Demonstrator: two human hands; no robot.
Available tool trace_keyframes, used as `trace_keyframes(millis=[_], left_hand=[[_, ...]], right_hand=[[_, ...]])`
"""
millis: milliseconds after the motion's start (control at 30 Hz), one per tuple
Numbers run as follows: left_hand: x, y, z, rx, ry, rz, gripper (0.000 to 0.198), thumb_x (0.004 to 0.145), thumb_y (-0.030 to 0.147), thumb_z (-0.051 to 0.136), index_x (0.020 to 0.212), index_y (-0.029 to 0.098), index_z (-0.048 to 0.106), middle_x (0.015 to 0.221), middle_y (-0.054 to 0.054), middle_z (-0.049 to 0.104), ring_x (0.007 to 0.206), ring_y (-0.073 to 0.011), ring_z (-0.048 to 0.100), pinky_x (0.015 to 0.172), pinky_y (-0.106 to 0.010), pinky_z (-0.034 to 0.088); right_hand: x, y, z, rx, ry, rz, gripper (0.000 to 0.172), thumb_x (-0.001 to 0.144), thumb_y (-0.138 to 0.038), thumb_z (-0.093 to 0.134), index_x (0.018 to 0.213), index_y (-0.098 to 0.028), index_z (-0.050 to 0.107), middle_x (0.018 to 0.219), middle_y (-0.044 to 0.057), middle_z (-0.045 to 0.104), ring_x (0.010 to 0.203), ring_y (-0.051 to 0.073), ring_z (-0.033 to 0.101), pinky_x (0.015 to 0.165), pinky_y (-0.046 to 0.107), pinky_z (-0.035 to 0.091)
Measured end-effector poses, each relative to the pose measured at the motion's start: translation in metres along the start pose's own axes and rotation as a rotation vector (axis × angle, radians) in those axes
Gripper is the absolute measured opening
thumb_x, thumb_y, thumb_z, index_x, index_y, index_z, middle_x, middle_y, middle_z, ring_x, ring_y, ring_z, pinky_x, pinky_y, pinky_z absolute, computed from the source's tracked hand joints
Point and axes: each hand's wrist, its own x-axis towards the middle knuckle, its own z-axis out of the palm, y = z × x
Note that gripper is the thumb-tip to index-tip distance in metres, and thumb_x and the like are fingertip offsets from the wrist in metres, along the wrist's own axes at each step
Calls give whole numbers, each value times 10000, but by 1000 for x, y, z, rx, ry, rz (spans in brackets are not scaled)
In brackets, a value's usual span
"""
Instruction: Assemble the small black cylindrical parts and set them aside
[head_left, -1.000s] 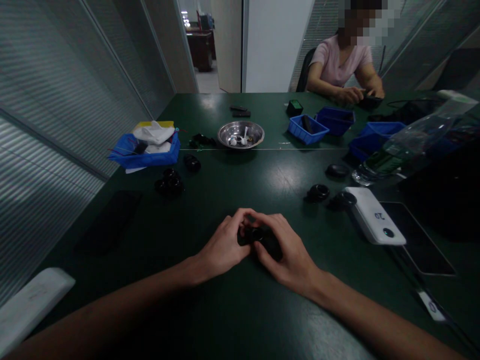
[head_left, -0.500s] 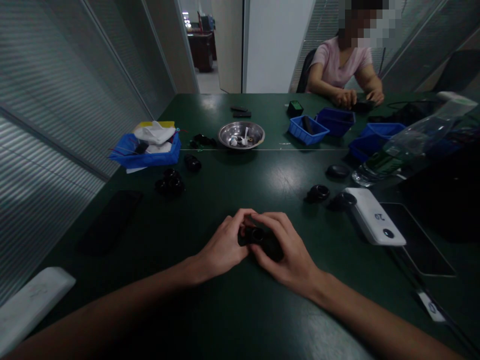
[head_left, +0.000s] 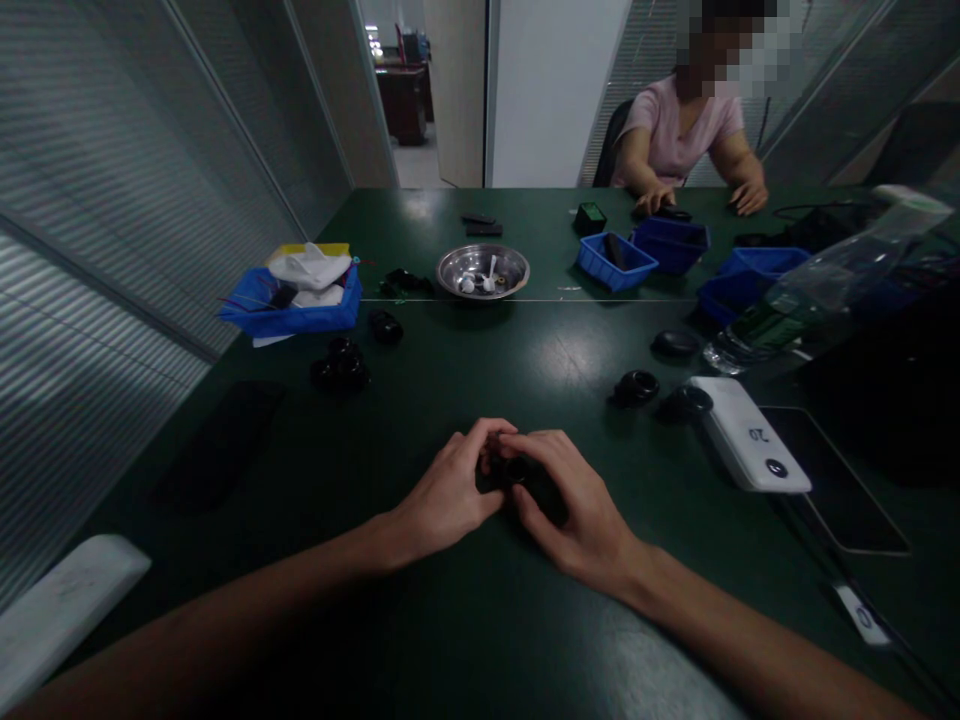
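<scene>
Over the middle of the dark green table (head_left: 480, 370), my left hand (head_left: 450, 495) and my right hand (head_left: 581, 505) meet around a small black part with a round opening (head_left: 517, 468). Left thumb and fingers are closed on its left side. Curved right fingers and thumb grip it from the right. Fingers and shadow hide much of the part, so its exact kind is unclear. Similar black round parts sit to the left in a cluster (head_left: 341, 367), with a single one (head_left: 385, 326) behind. To the right is a black ring-topped part (head_left: 636, 388).
A metal bowl (head_left: 484, 290) with small white pieces stands ahead. Blue bins (head_left: 300, 318) (head_left: 619, 270) flank it. A plastic bottle (head_left: 780, 310), white power bank (head_left: 754, 440) and dark tablet-like slab (head_left: 847, 490) lie right. Across the table sits a person in pink (head_left: 679, 130).
My right fingers and thumb have shifted slightly on the black part; my left hand stays nearly still. The other person's hands have moved apart, one resting by a dark object.
</scene>
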Motion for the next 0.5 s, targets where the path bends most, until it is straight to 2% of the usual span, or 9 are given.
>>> trace_keyframes(millis=[100, 267, 367, 500], left_hand=[[0, 1, 0, -1, 6, 5, 614, 766, 77, 746, 1308, 263, 527, 1143, -38, 664, 994, -228, 608, 885, -392, 497], [0, 3, -1, -6, 4, 5, 567, 786, 77, 722, 1287, 262, 533, 1131, -34, 675, 1015, -230, 614, 901, -395, 491], [0, 2, -1, -8, -5, 3, 580, 788, 103, 740, 1302, 271, 531, 1172, -38, 664, 1011, -229, 614, 899, -399, 498], [1, 2, 0, -31, 4, -7, 585, 778, 86, 748, 1296, 262, 541, 1146, -46, 679, 1024, -236, 627, 901, -398, 508]], right_hand=[[0, 0, 0, -7, 9, -12, 537, 955, -132, 591, 1462, -253, 462, 1308, 107, 614, 1200, 280, 573, 1005, 492, 514], [-1, 1, 0, -52, 34, 26, 538, 961, -151, 623, 1459, -267, 457, 1247, 104, 636, 1102, 272, 600, 919, 479, 538], [-1, 1, 0, 5, -2, -1, 528, 967, -127, 562, 1465, -264, 454, 1252, 104, 639, 1144, 277, 594, 957, 498, 530], [-1, 0, 0, -34, 44, 6, 550, 955, -153, 615, 1467, -271, 451, 1291, 111, 621, 1159, 285, 589, 957, 501, 530]])
